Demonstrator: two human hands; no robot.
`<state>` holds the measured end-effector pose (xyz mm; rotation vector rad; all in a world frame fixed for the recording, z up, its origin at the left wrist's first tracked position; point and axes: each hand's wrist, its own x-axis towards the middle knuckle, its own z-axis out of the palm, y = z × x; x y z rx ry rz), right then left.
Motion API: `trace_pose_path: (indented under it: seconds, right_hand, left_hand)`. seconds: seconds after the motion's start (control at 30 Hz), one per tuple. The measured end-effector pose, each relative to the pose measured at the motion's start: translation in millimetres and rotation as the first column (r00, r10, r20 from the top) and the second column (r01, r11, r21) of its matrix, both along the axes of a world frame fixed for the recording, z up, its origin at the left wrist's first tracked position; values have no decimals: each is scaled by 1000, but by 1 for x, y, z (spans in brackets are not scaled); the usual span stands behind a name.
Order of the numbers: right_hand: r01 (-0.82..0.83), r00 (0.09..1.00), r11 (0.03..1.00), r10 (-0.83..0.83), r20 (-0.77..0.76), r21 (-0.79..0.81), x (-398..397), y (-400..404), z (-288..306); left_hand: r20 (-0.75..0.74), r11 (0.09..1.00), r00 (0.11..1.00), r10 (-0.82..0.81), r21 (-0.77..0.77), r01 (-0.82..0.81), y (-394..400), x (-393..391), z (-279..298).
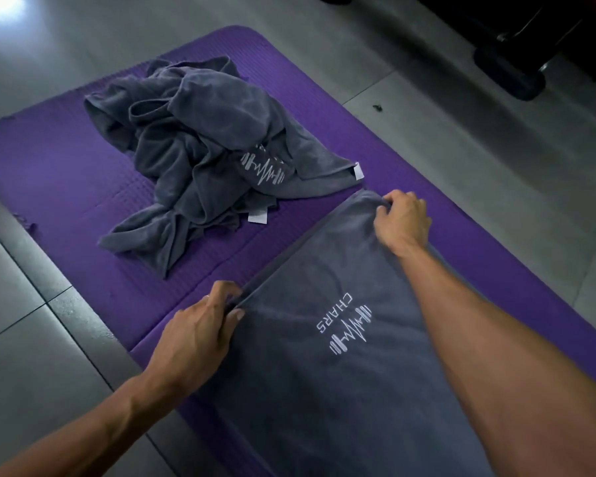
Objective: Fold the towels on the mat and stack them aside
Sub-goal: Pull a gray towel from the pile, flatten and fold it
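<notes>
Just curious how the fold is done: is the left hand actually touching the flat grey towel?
Touching. The head view shows the left hand pinching the flat towel at its edge, fingers curled over the doubled hem.

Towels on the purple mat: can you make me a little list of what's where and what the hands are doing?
mat: purple mat on a grey tiled floor
flat towel: grey towel spread on the mat, logo facing up
pile: crumpled grey towels heaped beyond it
left hand: left hand grips the flat towel's far edge
right hand: right hand grips its far corner
</notes>
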<state>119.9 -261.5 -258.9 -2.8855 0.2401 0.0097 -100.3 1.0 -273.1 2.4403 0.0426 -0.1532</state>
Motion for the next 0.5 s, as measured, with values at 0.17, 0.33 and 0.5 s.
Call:
trace_pose_path:
  seconds: [0.17,0.33,0.5]
  right_hand:
    - [88,996,996,-88,-4,27,13,0,-3]
    - [101,993,994,-97,69,-52,2,10,-3]
    - [-458,867,889,439,235,28,-95,39,-20]
  left_hand:
    - [-16,998,999,37,47,-36,11,7,-2]
    - [118,896,987,-108,441,46,1,17,0]
    - [112,850,891,-440,372,373,-55,29,-13]
